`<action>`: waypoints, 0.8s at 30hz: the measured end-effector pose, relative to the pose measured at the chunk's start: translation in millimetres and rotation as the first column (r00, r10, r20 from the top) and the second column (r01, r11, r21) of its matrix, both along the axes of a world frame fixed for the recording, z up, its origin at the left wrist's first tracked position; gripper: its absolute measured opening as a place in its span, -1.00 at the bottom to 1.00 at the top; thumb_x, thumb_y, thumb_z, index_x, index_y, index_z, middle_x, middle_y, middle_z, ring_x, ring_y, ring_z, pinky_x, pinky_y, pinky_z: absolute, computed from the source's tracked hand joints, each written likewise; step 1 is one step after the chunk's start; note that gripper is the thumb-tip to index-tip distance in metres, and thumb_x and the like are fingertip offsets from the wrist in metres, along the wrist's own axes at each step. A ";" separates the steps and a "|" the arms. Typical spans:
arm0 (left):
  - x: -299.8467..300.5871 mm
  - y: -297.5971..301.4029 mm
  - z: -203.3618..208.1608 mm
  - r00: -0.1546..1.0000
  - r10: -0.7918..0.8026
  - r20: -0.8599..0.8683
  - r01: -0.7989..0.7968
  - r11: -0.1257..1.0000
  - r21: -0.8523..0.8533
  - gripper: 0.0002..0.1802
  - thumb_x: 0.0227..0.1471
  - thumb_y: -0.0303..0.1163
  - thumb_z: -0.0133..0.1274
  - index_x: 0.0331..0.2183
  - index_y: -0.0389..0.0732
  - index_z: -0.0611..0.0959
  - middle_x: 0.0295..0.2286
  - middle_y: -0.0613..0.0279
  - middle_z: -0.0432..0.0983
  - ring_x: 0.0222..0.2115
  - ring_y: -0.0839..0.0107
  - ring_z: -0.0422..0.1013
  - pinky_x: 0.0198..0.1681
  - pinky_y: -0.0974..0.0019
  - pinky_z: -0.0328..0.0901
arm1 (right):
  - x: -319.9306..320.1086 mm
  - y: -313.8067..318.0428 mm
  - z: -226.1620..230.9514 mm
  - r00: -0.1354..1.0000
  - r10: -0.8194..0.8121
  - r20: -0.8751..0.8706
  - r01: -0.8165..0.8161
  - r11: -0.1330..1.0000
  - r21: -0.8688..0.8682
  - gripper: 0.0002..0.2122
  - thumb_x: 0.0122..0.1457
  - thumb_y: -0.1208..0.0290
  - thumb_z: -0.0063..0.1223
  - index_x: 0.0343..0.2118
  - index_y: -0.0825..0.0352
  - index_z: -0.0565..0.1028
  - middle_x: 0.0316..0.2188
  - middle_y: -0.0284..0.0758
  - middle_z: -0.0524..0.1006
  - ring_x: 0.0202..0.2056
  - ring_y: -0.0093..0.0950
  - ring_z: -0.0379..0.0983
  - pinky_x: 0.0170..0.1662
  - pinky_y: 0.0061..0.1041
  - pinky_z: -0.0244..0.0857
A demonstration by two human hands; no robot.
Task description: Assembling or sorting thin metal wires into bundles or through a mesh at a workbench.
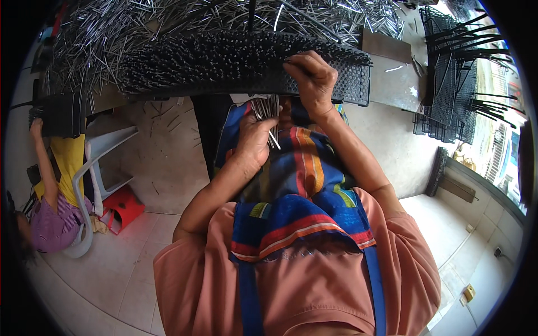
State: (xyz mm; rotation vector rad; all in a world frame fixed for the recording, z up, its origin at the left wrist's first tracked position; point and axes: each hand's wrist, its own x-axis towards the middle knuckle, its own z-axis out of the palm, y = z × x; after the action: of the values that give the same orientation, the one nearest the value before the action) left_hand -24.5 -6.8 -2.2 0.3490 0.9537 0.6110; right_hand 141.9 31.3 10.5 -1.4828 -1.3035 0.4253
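My left hand (253, 140) is closed around a bundle of thin metal rods (268, 106), held over my lap just below the table edge. The rods stick out above and below its fingers. In front of me a long black perforated tray (356, 84) is thickly filled with upright short rods, while bare holes show at its right end. Over that right part hovers my right hand (315, 78), its fingertips pinched together. Whatever is between them is too small or hidden to make out. A striped apron (305, 162) covers my lap.
Behind the tray lies a large heap of loose metal rods (95, 45). To its right are a brown plate (386, 46) and pliers (417, 66). Black racks (451, 89) stand farther right. At left, another person (56, 224) sits on a grey chair (84, 224) near a red container (128, 208).
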 end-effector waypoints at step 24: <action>6.4 12.6 0.7 0.991 0.055 0.124 -0.040 0.992 -0.119 -0.79 0.06 -0.60 0.07 -0.20 -0.28 0.61 -0.35 0.12 0.62 -0.41 0.33 0.56 -0.33 0.32 0.47 | -5.5 -7.9 7.3 0.939 -0.007 0.344 0.035 0.996 -0.077 -0.91 0.02 0.57 0.22 -0.38 0.34 0.59 -0.51 -0.25 0.53 -0.50 -0.33 0.52 -0.43 -0.49 0.36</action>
State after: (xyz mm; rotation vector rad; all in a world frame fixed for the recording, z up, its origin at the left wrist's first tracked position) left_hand -18.0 5.7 -1.5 0.1822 0.8732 0.6111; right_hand 136.4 23.5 17.8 -1.6916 -1.5565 0.2112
